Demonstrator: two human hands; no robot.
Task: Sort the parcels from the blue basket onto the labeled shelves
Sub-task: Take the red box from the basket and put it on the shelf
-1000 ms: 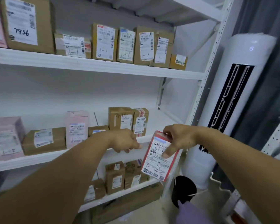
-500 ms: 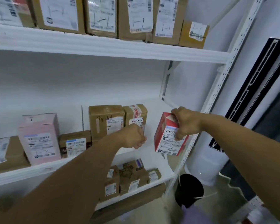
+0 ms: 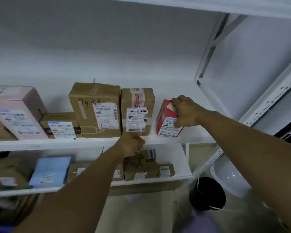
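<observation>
A red parcel (image 3: 164,117) with a white shipping label stands upright on the middle shelf (image 3: 57,143), just right of two brown boxes marked "1-2" (image 3: 137,113). My right hand (image 3: 186,111) grips the red parcel by its top and right side. My left hand (image 3: 132,144) hangs in front of the shelf edge below those boxes, its fingers curled and holding nothing. The blue basket is out of view.
More parcels line the middle shelf: a tall brown box (image 3: 95,110), a low brown box (image 3: 60,126) and a pink box (image 3: 18,113). The lower shelf (image 3: 178,165) holds a light blue parcel (image 3: 50,172) and brown boxes. A black bin (image 3: 207,194) stands on the floor beside the white upright (image 3: 269,98).
My right hand carried the red parcel up and forward onto the middle shelf, beside the "1-2" boxes. The view moved closer to the shelf. My left hand stayed near the shelf edge.
</observation>
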